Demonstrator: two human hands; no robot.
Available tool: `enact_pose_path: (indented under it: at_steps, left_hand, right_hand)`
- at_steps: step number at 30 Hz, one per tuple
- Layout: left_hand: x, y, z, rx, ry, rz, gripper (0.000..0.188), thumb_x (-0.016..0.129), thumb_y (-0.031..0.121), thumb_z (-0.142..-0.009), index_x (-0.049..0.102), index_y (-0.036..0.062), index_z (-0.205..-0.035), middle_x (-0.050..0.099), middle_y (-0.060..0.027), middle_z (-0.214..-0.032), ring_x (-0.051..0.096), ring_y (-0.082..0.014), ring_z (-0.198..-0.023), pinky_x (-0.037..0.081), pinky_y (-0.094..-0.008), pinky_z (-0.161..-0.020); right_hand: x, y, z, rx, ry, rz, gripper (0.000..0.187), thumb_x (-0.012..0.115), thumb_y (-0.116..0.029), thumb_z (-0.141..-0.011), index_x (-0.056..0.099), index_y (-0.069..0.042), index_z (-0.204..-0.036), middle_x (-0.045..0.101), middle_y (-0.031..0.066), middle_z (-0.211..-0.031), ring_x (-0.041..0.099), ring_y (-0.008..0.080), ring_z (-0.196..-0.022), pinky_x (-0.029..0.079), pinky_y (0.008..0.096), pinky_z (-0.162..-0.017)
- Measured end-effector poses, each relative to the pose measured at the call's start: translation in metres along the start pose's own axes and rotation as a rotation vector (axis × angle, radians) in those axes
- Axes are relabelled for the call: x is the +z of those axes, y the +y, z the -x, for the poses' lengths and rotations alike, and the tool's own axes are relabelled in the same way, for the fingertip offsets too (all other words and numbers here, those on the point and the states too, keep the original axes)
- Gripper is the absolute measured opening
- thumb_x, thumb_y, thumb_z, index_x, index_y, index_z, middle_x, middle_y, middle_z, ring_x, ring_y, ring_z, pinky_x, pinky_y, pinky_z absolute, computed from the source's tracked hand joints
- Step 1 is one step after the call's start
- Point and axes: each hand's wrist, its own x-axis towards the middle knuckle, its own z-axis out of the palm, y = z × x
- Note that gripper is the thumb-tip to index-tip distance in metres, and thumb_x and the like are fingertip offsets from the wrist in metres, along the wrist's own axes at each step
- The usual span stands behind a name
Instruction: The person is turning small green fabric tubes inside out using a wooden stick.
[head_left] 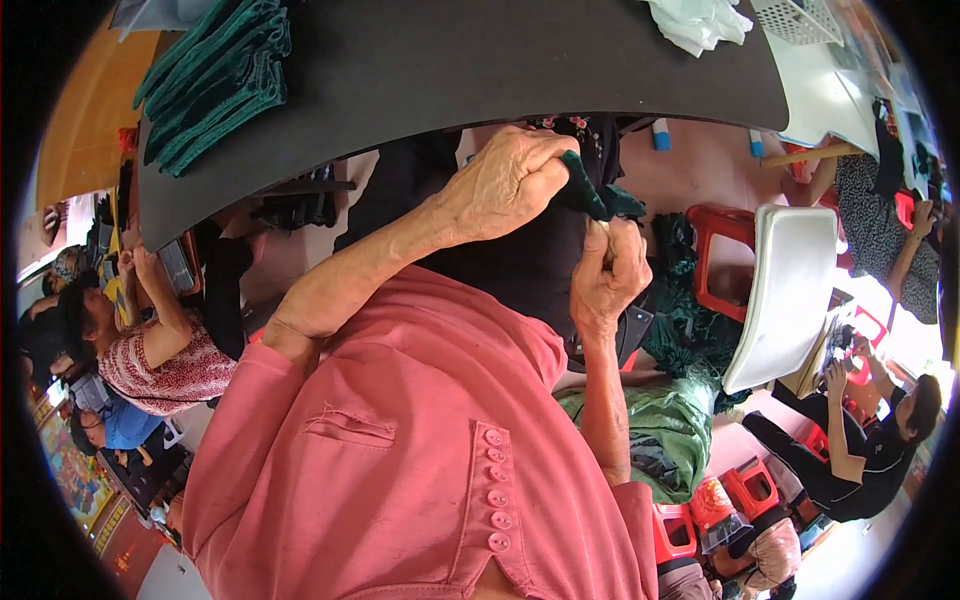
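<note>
Both my hands are closed on one small piece of dark green velvet-like cloth [590,190], held over my lap just off the table's near edge. My left hand [515,185] grips its upper left end, knuckles up. Lower and to the right, my right hand [612,265] pinches the cloth between thumb and fingers. The cloth sags and folds between the two; its full shape is hidden by my fingers. On the dark table [480,60], at the left, lies a stack of folded green velvet pieces [218,85].
White plastic [700,22] and a white perforated basket [797,20] sit at the table's far right. Beside me stand a red stool [722,255] and a white board [785,290]. More dark green cloth [685,320] and a green sack [660,430] lie at my right. Other people sit on both sides.
</note>
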Motion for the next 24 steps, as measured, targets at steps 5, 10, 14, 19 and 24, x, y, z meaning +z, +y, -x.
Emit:
enact_pose_path:
  at_steps: [5,10,14,19,24]
  left_hand:
    - [0.000,0.001,-0.004,0.215,-0.050,-0.101,0.012,0.049,0.003,-0.070,0.041,-0.0044,-0.064,0.046,-0.0149,-0.063,0.049,-0.0294,-0.057,0.041,-0.0369,-0.054]
    - [-0.003,-0.005,0.006,0.158,-0.076,-0.226,0.014,0.052,0.005,-0.069,0.049,-0.0086,-0.067,0.057,-0.0178,-0.072,0.055,-0.0323,-0.064,0.046,-0.0367,-0.060]
    - [-0.009,0.003,0.010,-0.242,-0.002,0.183,0.015,0.040,0.007,-0.078,0.052,-0.0017,-0.081,0.046,-0.0077,-0.065,0.040,-0.0149,-0.053,0.037,-0.0311,-0.053]
    - [-0.003,-0.004,0.006,-0.039,0.116,0.166,0.025,0.040,0.011,-0.081,0.056,0.0009,-0.096,0.049,-0.0041,-0.066,0.043,-0.0090,-0.055,0.037,-0.0255,-0.051]
    - [-0.013,0.001,0.010,-0.275,-0.004,0.165,0.019,0.039,0.011,-0.082,0.054,0.0019,-0.087,0.043,-0.0020,-0.057,0.040,-0.0088,-0.050,0.034,-0.0267,-0.047]
  right_hand:
    - [-0.001,-0.011,0.015,0.604,-0.400,-0.886,0.040,0.044,-0.029,-0.096,0.052,-0.004,-0.066,0.040,-0.0020,-0.051,0.031,0.0067,-0.044,0.024,0.0224,-0.042]
    - [0.014,-0.010,0.029,0.875,-0.524,-1.510,0.042,0.041,-0.029,-0.098,0.053,0.002,-0.073,0.028,-0.0048,-0.050,0.021,0.0047,-0.043,0.019,0.0227,-0.040]
    - [0.014,-0.010,0.027,0.884,-0.562,-1.402,0.043,0.040,-0.030,-0.098,0.053,0.002,-0.073,0.028,-0.0050,-0.050,0.022,0.0044,-0.043,0.020,0.0217,-0.040]
    - [0.017,-0.011,0.026,0.843,-0.563,-1.296,0.042,0.041,-0.030,-0.098,0.055,0.002,-0.074,0.029,-0.0057,-0.051,0.025,0.0041,-0.044,0.022,0.0216,-0.040]
    - [0.011,-0.019,0.020,0.674,-0.436,-0.781,0.036,0.045,-0.026,-0.097,0.059,0.000,-0.076,0.037,-0.0041,-0.051,0.031,0.0051,-0.044,0.024,0.0215,-0.042]
